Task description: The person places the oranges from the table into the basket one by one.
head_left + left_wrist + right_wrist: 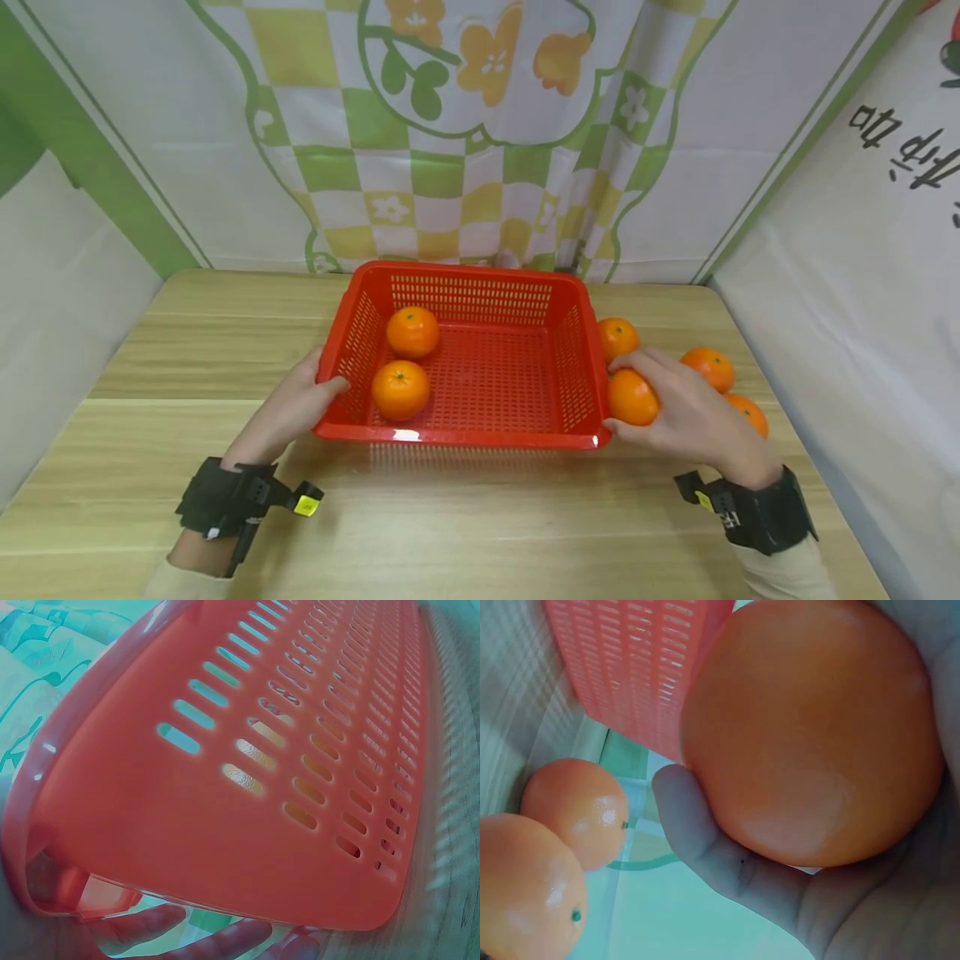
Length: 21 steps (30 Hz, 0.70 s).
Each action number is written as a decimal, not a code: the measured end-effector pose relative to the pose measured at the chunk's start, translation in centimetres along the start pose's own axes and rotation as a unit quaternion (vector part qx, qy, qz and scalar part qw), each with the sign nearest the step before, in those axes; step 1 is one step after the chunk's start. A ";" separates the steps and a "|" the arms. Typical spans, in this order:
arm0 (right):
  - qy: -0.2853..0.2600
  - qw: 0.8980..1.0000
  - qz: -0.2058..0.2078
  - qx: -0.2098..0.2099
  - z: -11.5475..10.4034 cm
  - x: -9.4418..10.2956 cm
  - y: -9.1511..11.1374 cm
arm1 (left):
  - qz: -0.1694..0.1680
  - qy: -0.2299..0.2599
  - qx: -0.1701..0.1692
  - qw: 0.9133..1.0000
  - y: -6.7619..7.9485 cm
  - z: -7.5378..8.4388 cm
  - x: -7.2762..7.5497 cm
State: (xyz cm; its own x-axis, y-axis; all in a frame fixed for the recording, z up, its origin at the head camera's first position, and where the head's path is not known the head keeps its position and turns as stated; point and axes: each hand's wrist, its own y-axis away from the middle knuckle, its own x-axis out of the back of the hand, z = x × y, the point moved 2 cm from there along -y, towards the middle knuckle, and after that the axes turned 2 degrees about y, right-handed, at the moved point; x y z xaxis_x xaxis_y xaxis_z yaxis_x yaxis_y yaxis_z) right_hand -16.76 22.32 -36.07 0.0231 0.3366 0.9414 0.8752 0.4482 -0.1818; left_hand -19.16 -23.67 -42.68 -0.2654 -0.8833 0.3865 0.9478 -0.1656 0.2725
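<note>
A red plastic basket (pixel 480 437) with slotted walls stands on the table, and two oranges (pixel 401 390) lie in its left part. My left hand (pixel 303 396) grips the basket's left rim, thumb over the edge; in the left wrist view its fingers (pixel 225 941) show beside the basket's end wall. With my right hand (pixel 686 408) I hold another orange (pixel 633 397) just outside the basket's right end, close against the rim. That held orange (pixel 810 735) fills much of the right wrist view, with a finger (pixel 705 840) curled along its side.
Three more oranges rest on the wooden table (pixel 480 533) to the right: one by the basket's back right corner (pixel 618 336), and two farther right, a back one (pixel 708 368) and a front one (pixel 748 414). A patterned curtain (pixel 465 192) hangs behind; white cloth walls border both sides.
</note>
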 end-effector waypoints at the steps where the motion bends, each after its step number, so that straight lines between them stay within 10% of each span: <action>1: 0.000 1.000 0.003 0.005 -0.1 0.0 -0.1 | 0.000 -0.001 0.001 1.000 0.0 0.0 0.0; 21: -0.004 0.999 -0.004 0.035 -1.5 0.0 -2.4 | 0.000 0.001 0.000 1.000 0.1 0.1 0.0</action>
State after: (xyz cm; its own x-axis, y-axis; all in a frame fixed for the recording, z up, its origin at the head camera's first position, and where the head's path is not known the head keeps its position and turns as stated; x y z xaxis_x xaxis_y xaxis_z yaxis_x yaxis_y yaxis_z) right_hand -18.14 19.98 -35.24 0.0117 0.3383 0.9410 0.8399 0.5073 -0.1928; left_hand -19.12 -23.64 -42.61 -0.2652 -0.8845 0.3838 0.9477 -0.1660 0.2724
